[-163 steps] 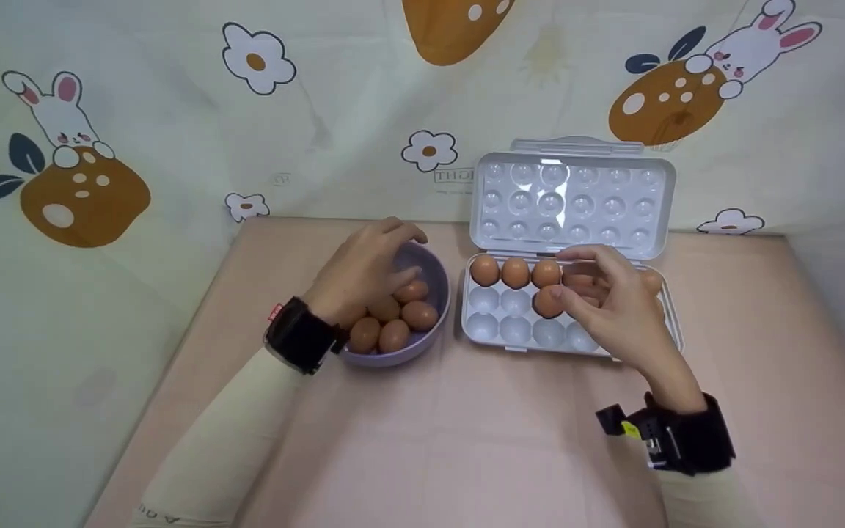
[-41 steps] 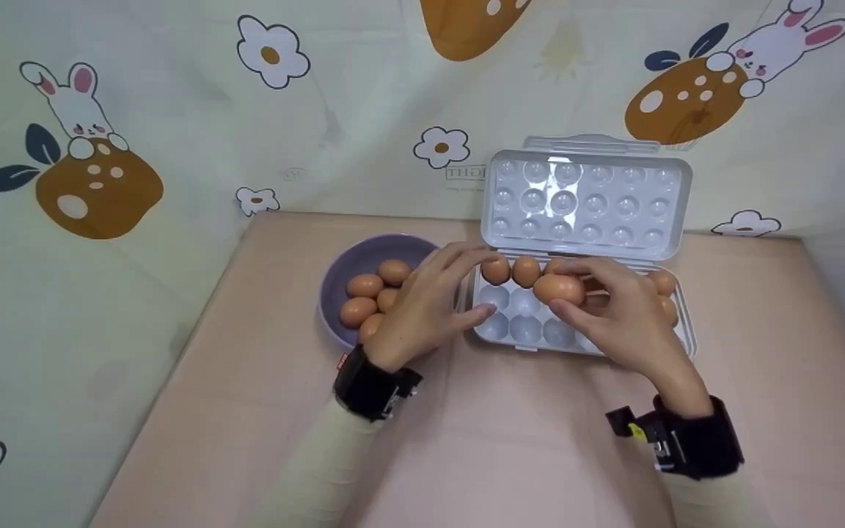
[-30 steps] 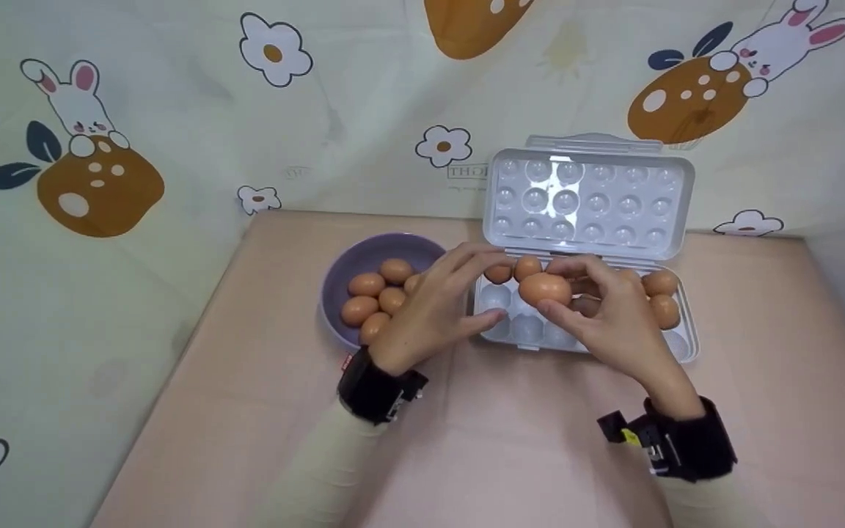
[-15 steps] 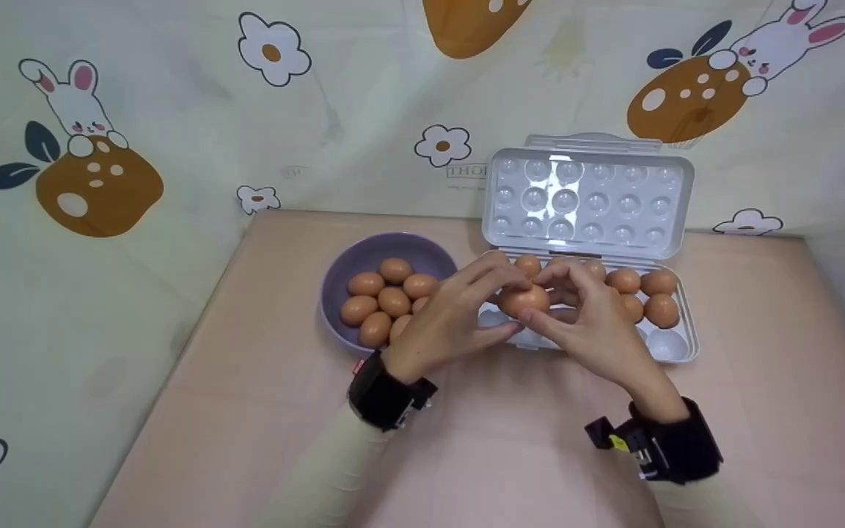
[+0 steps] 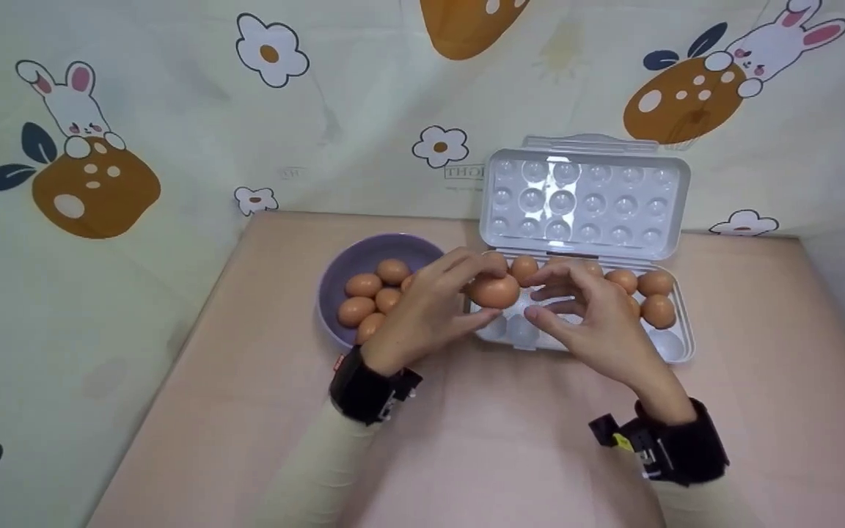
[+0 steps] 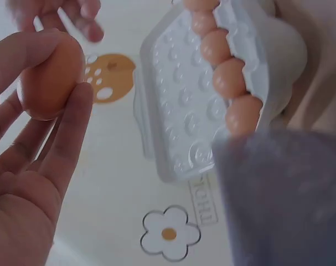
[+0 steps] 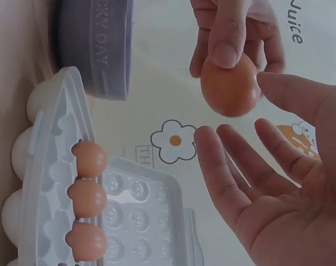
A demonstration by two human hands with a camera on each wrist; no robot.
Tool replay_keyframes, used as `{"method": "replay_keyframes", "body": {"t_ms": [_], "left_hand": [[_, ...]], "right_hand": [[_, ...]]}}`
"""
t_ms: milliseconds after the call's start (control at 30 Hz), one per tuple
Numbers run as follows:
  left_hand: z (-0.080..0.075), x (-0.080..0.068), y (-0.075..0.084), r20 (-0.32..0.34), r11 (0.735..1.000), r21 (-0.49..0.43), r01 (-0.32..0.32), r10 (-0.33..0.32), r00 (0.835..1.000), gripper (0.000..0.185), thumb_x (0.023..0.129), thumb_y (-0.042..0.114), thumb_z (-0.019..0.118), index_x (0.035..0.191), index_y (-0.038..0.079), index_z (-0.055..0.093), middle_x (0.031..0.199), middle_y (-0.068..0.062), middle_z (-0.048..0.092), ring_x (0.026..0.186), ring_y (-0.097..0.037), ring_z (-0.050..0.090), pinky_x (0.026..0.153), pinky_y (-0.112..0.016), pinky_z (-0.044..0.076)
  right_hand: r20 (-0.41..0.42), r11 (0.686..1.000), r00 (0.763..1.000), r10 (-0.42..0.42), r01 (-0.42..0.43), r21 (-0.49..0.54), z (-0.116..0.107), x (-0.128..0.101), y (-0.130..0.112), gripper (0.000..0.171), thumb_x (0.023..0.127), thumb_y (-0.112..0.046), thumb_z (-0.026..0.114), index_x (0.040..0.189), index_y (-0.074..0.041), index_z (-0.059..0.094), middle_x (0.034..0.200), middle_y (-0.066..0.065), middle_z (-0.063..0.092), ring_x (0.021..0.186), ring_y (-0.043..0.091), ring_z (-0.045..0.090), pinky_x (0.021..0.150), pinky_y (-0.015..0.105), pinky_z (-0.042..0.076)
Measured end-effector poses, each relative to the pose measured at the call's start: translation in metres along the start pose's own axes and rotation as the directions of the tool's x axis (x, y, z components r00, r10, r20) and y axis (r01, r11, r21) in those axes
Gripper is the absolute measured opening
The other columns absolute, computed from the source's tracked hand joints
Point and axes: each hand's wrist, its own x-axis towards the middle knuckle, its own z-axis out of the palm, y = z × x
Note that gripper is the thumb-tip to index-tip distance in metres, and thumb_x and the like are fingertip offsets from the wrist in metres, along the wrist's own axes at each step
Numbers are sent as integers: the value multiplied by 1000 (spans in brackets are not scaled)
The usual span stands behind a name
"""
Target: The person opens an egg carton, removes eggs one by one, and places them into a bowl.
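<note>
A brown egg (image 5: 496,292) is pinched between the thumb and fingers of my left hand (image 5: 422,312), above the left part of the egg box (image 5: 689,346). Just to its right, my right hand (image 5: 602,323) holds nothing. In the right wrist view its fingers are spread and its thumb tip lies close to the egg (image 7: 229,88); whether it touches is unclear. Brown eggs fill the box's back row, and several more sit in the second row at right, partly behind the right hand. The left wrist view shows the egg (image 6: 51,77) firmly between thumb and fingertips.
A purple bowl (image 5: 333,271) with several brown eggs (image 5: 356,312) stands left of the box, partly behind the left hand. The raised, dimpled box lid (image 5: 591,198) leans back near the patterned backdrop (image 5: 349,88). A pink cloth (image 5: 466,455) covers the table.
The egg has passed from my right hand to my left, both hands meeting on it half a second ago. The right fingers have let go. Earlier the left hand was over the bowl.
</note>
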Motion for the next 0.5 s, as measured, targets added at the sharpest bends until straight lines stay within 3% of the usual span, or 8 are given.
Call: {"method": "replay_keyframes", "body": {"t_ms": [133,267,400,500], "left_hand": [[-23,-4,-9,-29,996,37,80,-78,997,44,82,22,79,123,19,61,119,8,58,104,-2,54,88,-19,47],[-43,3,-21,-22,994,73,84,-82,996,40,80,18,80,116,18,63,116,6,59,102,-4,55,86,-20,48],[-58,12,-33,66,987,95,133,-139,988,38,80,17,79,113,21,63,108,7,59,95,-7,55,83,-24,48],[-65,18,-48,148,977,120,177,-194,970,37,79,13,79,112,22,63,103,7,59,91,-10,55,81,-26,48]], "right_hand": [[-17,999,999,-44,43,-8,-5,2,3,38,87,-15,74,122,-8,59,118,1,63,107,20,63,82,29,56],[-45,996,998,-55,51,-69,-13,2,4,37,86,-13,75,121,-9,61,114,2,66,104,18,64,81,29,56],[-77,991,997,-28,17,-131,-17,-1,-9,39,85,-7,74,121,-10,61,114,1,66,104,18,65,84,33,56],[-94,987,996,-6,-8,-158,-20,-2,-8,41,85,-7,75,123,-12,60,118,-1,64,106,20,65,86,36,55]]}}
